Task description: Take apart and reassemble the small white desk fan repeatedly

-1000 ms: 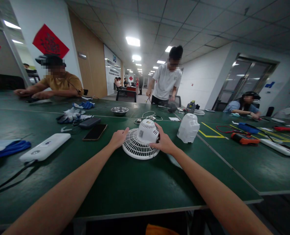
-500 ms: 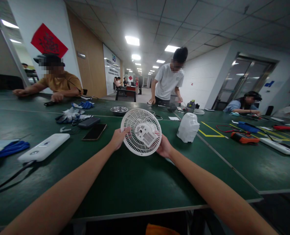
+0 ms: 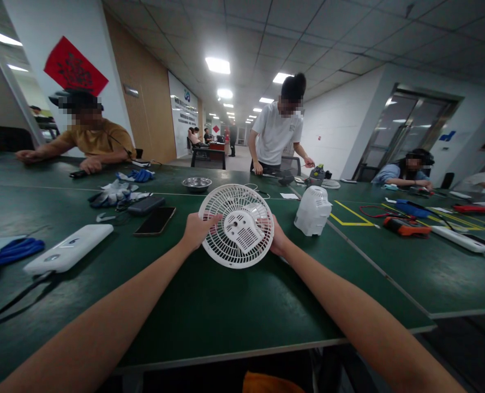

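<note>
A round white fan grille [image 3: 237, 226] is held up over the green table [image 3: 226, 311], its slotted centre plate facing me. My left hand [image 3: 197, 230] grips the left rim, with the thumb over the bars. At the right rim is my right hand [image 3: 278, 238], its fingers behind the grille and seen partly through the bars. A white plastic housing [image 3: 313, 210] stands upright on the table just right of the grille.
Left are a white power bank [image 3: 69, 249], a phone [image 3: 155, 221], a dark case [image 3: 146, 205] and gloves [image 3: 115, 195]. A metal bowl [image 3: 197, 184] lies beyond the grille. On the right sits an orange multimeter [image 3: 406, 227]. Several people are around the table.
The grille looks slightly larger and tilted a little differently, with both hands still on it. The person in white has moved an arm. The whole view has shifted slightly.
</note>
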